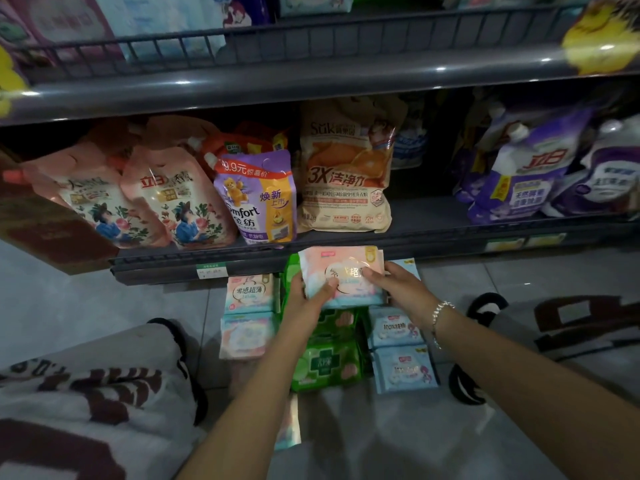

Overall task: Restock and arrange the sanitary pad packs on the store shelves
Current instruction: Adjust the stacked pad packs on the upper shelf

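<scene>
Both hands hold one pink and blue pad pack [341, 261] just below the front lip of the lower shelf [207, 263]. My left hand [311, 292] grips its left edge with the thumb on the face. My right hand [394, 284], with a bracelet on the wrist, grips its right edge. Under it on the floor lie rows of packs: two pink ones [247, 294] on the left, green ones [327, 363] in the middle, light blue ones [403, 368] on the right. Another pack [289, 427] shows partly beneath my left forearm.
The lower shelf carries detergent and softener pouches: pink ones [166, 199], a purple Comfort bag [259, 199], a beige bag [346, 168], purple bags [526, 171] on the right. An upper shelf [311, 77] overhangs. My patterned trouser legs [86, 393] and dark sandals [465, 382] flank the packs.
</scene>
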`<state>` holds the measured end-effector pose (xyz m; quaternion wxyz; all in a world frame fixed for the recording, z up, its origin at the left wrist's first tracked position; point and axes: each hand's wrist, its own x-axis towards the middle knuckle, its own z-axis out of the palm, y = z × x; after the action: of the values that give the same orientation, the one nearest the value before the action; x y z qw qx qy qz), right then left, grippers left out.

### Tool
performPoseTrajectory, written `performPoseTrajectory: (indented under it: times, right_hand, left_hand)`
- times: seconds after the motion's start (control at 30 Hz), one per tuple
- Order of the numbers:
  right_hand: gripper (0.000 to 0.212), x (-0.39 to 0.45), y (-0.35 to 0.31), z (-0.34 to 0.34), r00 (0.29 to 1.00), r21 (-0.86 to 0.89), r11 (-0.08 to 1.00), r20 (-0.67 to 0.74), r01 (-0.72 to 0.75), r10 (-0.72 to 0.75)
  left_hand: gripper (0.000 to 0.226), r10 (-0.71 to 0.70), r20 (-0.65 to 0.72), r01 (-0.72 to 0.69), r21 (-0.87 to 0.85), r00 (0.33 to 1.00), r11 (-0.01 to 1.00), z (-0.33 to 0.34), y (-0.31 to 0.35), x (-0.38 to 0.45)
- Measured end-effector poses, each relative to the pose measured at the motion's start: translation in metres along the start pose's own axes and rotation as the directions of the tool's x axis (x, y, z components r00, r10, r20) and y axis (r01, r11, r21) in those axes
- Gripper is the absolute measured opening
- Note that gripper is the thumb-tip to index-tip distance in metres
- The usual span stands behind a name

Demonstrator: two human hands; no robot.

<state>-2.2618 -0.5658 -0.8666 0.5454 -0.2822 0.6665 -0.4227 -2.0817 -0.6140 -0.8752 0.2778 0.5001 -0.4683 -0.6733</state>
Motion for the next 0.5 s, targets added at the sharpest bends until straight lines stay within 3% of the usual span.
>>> performPoseTrajectory:
  times: [0.1, 0.23, 0.5]
  right_hand:
    - [0.041, 0.002, -0.007, 0.013, 1.000, -0.049, 0.999, 0.001, 0.014, -0.014]
    - [0.040, 0.007, -0.017, 0.047, 0.998, -0.180, 0.983, 0.066, 0.033, -0.022]
    - [0.027, -0.004, 0.014, 0.144, 0.972, -0.267, 0.964, 0.223, -0.008, 0.070]
  left_hand:
    - [0.050, -0.022, -0.063, 0.020, -0.043, 0.998, 0.999, -0.011, 0.008, 0.002]
    - [0.023, -0.122, -0.072, 0.116, -0.084, 0.990, 0.990, -0.053, 0.014, 0.006]
    - [0.059, -0.407, 0.040, 0.407, 0.025, 0.912, 0.913, -0.174, -0.007, -0.015]
